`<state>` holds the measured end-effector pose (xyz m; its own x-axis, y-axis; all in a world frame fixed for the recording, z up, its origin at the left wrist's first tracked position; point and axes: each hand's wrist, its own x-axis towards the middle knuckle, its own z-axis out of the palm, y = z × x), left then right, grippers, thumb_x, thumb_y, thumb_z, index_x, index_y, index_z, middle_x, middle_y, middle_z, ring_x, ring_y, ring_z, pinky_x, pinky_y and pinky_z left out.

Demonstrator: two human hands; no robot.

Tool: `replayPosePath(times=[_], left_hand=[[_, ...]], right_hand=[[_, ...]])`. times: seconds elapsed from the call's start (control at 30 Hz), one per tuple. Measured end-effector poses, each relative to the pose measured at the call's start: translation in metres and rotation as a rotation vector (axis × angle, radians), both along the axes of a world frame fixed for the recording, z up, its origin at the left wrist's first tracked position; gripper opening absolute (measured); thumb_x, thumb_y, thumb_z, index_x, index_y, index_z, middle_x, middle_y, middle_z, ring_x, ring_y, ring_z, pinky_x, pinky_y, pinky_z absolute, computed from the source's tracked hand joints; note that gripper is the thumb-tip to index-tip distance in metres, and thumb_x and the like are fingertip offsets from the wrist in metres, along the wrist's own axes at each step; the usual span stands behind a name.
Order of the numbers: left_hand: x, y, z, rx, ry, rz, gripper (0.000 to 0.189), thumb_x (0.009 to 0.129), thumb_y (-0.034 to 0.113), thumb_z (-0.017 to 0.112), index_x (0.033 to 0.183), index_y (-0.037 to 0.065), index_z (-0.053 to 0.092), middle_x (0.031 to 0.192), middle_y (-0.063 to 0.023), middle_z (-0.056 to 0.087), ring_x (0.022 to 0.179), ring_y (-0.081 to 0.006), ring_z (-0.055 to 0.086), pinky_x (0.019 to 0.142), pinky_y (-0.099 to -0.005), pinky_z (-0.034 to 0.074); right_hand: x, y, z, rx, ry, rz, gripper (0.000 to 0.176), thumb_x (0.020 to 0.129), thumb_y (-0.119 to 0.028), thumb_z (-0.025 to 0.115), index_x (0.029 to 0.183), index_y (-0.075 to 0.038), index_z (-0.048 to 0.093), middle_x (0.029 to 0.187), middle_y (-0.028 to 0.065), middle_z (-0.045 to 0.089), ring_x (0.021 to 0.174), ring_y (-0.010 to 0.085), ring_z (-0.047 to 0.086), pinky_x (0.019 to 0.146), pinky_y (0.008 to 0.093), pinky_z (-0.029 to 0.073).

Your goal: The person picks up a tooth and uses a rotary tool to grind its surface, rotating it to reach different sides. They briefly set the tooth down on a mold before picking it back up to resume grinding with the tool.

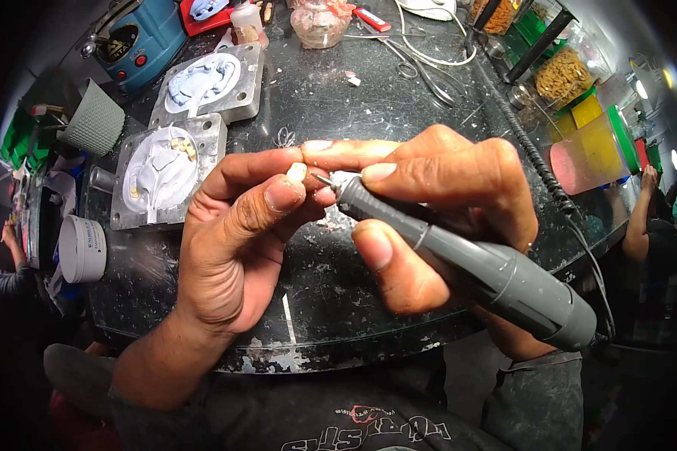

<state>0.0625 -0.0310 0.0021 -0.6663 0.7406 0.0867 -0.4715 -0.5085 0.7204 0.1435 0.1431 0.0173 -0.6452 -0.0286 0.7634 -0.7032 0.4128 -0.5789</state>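
Observation:
Between the thumb and fingers of my left hand [241, 218] is a small cream tooth-like piece [297, 172]. My right hand [444, 195] is wrapped round a dark grey rotary handpiece [474, 274], its thin metal tip [321, 179] pointing left, close beside the piece. Whether tip and piece touch cannot be made out. The fingertips of both hands meet just above the tip. Left of my left hand lies a metal flask half [217, 150] with white plaster and several cream teeth [183, 148]. Behind it is another flask half [248, 90] with a bluish mould [201, 81].
A white tub [83, 248], a grey basket [94, 116] and a blue machine [139, 45] stand at the left. Scissor-like tools [426, 75] lie at the back. A coiled cord [530, 158] runs down the right, near a pink-filled jar [590, 154]. Another person's arm [639, 214] is at far right.

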Motion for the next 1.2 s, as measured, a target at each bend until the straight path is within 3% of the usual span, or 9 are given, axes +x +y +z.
replayPosePath(times=[0.2, 0.27, 0.5, 0.67, 0.87, 0.97, 1.07, 1.13, 1.2], left_hand=[[0.000, 0.000, -0.002, 0.069, -0.100, 0.009, 0.020, 0.090, 0.002, 0.062, 0.109, 0.000, 0.063, 0.101, -0.0169, 0.069, 0.094, -0.0228, 0.068, 0.090, -0.0355, 0.056], [0.000, 0.000, -0.002, 0.070, -0.113, 0.006, 0.019, 0.090, 0.003, 0.062, 0.109, 0.000, 0.063, 0.102, -0.0169, 0.069, 0.095, -0.0224, 0.068, 0.090, -0.0352, 0.055], [-0.002, -0.002, -0.001, 0.038, -0.129, -0.032, 0.022, 0.091, 0.006, 0.062, 0.113, 0.002, 0.061, 0.105, -0.0134, 0.068, 0.099, -0.0201, 0.066, 0.093, -0.0336, 0.051], [-0.003, 0.001, 0.000, 0.031, -0.086, 0.007, 0.024, 0.091, 0.004, 0.061, 0.114, -0.001, 0.062, 0.106, -0.0169, 0.068, 0.095, -0.0223, 0.068, 0.090, -0.0344, 0.055], [0.000, 0.003, 0.002, -0.048, 0.072, 0.172, 0.027, 0.091, 0.002, 0.060, 0.117, -0.004, 0.062, 0.110, -0.0158, 0.068, 0.095, -0.0191, 0.067, 0.087, -0.0317, 0.055], [-0.002, 0.004, -0.001, -0.081, 0.208, 0.208, 0.026, 0.092, 0.002, 0.059, 0.117, -0.004, 0.063, 0.112, -0.0153, 0.068, 0.092, -0.0162, 0.067, 0.086, -0.0294, 0.054], [-0.002, 0.004, -0.002, -0.134, 0.341, 0.256, 0.026, 0.093, 0.002, 0.059, 0.117, -0.005, 0.062, 0.112, -0.0157, 0.067, 0.090, -0.0150, 0.066, 0.084, -0.0276, 0.053], [-0.001, 0.003, 0.001, -0.117, 0.362, 0.221, 0.031, 0.094, 0.005, 0.058, 0.124, -0.003, 0.057, 0.115, -0.0138, 0.065, 0.103, -0.0175, 0.063, 0.094, -0.0306, 0.048], [-0.004, 0.002, 0.001, -0.084, 0.359, 0.210, 0.031, 0.093, 0.004, 0.059, 0.123, -0.002, 0.058, 0.115, -0.0129, 0.065, 0.102, -0.0171, 0.063, 0.093, -0.0303, 0.048]], right_hand=[[-0.010, -0.003, -0.004, 0.049, 0.088, 0.028, 0.037, 0.081, -0.004, 0.072, 0.105, 0.002, 0.045, 0.097, 0.0317, 0.065, 0.096, 0.0365, 0.068, 0.079, 0.0383, 0.058], [-0.017, -0.018, -0.010, -0.260, 0.235, -0.143, 0.023, 0.064, 0.004, 0.073, 0.086, 0.001, 0.065, 0.082, 0.0165, 0.070, 0.079, 0.0226, 0.073, 0.068, 0.0285, 0.058], [-0.014, -0.014, -0.009, -0.255, 0.181, -0.140, 0.023, 0.064, 0.004, 0.074, 0.084, 0.000, 0.065, 0.081, 0.0154, 0.070, 0.078, 0.0229, 0.073, 0.070, 0.0281, 0.058], [-0.008, 0.004, -0.004, -0.119, 0.083, 0.065, 0.037, 0.085, -0.013, 0.071, 0.108, 0.000, 0.045, 0.095, 0.0302, 0.066, 0.095, 0.0372, 0.068, 0.079, 0.0431, 0.058], [-0.011, -0.004, -0.010, -0.116, 0.182, 0.111, 0.038, 0.085, -0.011, 0.071, 0.109, 0.000, 0.044, 0.098, 0.0307, 0.066, 0.096, 0.0335, 0.068, 0.079, 0.0376, 0.057], [-0.006, -0.012, -0.003, -0.288, 0.183, -0.119, 0.030, 0.062, 0.006, 0.073, 0.091, 0.004, 0.064, 0.076, 0.0163, 0.068, 0.074, 0.0236, 0.071, 0.071, 0.0313, 0.058], [-0.003, -0.003, -0.001, 0.077, 0.086, -0.009, 0.037, 0.084, -0.006, 0.070, 0.108, 0.001, 0.043, 0.097, 0.0286, 0.066, 0.095, 0.0299, 0.068, 0.076, 0.0329, 0.056], [-0.009, -0.022, -0.004, -0.343, 0.217, -0.127, 0.028, 0.064, 0.007, 0.073, 0.089, 0.006, 0.062, 0.075, 0.0154, 0.066, 0.074, 0.0237, 0.071, 0.070, 0.0310, 0.058], [-0.009, -0.020, -0.004, -0.311, 0.208, -0.123, 0.027, 0.064, 0.006, 0.073, 0.089, 0.006, 0.062, 0.074, 0.0151, 0.066, 0.074, 0.0235, 0.071, 0.070, 0.0313, 0.059]])
